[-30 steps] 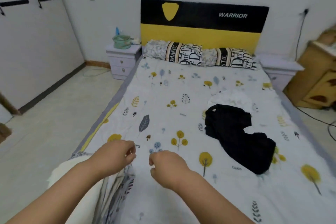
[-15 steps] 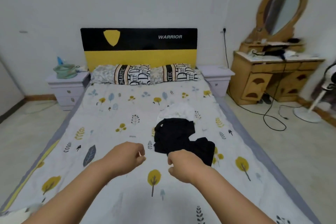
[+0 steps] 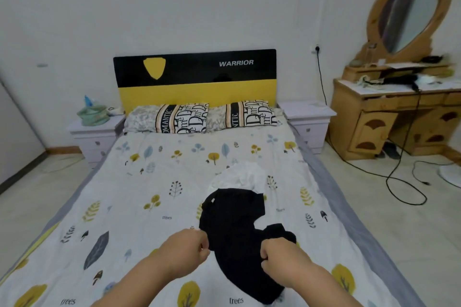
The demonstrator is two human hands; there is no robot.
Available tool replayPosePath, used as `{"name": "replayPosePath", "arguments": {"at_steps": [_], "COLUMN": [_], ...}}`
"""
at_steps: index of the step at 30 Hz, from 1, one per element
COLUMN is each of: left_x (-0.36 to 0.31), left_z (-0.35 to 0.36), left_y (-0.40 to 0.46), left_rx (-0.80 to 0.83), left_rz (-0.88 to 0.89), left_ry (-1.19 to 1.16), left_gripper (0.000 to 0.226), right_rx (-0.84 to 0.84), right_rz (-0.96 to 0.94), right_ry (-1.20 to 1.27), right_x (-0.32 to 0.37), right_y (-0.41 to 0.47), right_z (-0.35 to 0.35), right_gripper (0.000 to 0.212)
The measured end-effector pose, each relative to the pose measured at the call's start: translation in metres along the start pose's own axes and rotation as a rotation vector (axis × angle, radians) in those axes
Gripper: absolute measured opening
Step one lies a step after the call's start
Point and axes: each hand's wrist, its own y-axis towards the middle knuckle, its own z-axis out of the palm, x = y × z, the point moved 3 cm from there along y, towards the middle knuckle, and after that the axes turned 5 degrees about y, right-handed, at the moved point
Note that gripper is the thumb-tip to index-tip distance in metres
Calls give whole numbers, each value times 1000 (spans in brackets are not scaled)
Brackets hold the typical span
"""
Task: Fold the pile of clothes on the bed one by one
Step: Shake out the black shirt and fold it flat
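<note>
A black garment (image 3: 237,237) lies crumpled on the near right part of the bed (image 3: 139,207), on a white sheet printed with yellow trees and grey leaves. Just beyond it, touching its far edge, sits a white garment (image 3: 243,176), also bunched up. Together these 2 pieces make the pile.

Both hands reach over the near end of the black garment. The left hand (image 3: 185,248) is curled into a loose fist at the garment's left edge; its fingertips sit right at the fabric, but whether they pinch it cannot be told. The right hand (image 3: 277,254) is likewise curled, its knuckles over the black cloth; whether it grips the cloth cannot be told either.

At the far end, 2 patterned pillows (image 3: 199,117) lean against a black and yellow headboard (image 3: 194,77) marked WARRIOR. A white nightstand (image 3: 94,134) on the left carries a green bundle (image 3: 92,114). A 2nd nightstand (image 3: 309,119) stands on the right, and past it a wooden dressing table (image 3: 399,117) with a heart-shaped mirror (image 3: 409,15). A black cable (image 3: 399,182) trails across the floor on the right.
</note>
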Motion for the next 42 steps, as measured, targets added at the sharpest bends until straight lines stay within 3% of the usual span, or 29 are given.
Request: {"name": "replayPosePath", "arguments": {"at_steps": [4,8,11,17,24,29,31,34,36,39,41,42], "left_x": [11,35,60,113,160,172,174,174,172,165,162,161], "left_z": [25,61,89,151,228,275,293,316,320,314,305,300], "left_y": [49,97,131,203,273,315,329,338,338,328,315,306], "left_rx": [45,109,140,130,87,93,130,220,169,33,-116,-173], "left_rz": [-41,-97,-132,-204,-324,-434,-452,-437,-410,-278,-223,-238], "left_ry": [13,1,-1,-23,-73,-149,-211,-151,-100,-91,-252,-364], "left_gripper": [18,12,9,11,36,68,79,75,59,32,8,15], "right_rx": [-27,-30,-24,-47,-126,-132,-90,-51,-199,-337,-383,-397], "right_rz": [34,45,49,33,35,-14,-33,-46,-103,-204,-256,-262], "right_ry": [-34,-37,-26,-50,-133,-155,-198,-192,-218,-222,-130,-67], "right_x": [-21,-39,-48,-62,-78,-86,-90,-95,-95,-91,-86,-84], "right_y": [56,120,169,279,391,443,457,463,459,446,433,425], "right_z": [1,14,30,74,133,167,177,193,199,207,209,209], "right_gripper": [7,27,30,8,65,88,84,53,29,19,12,15]}}
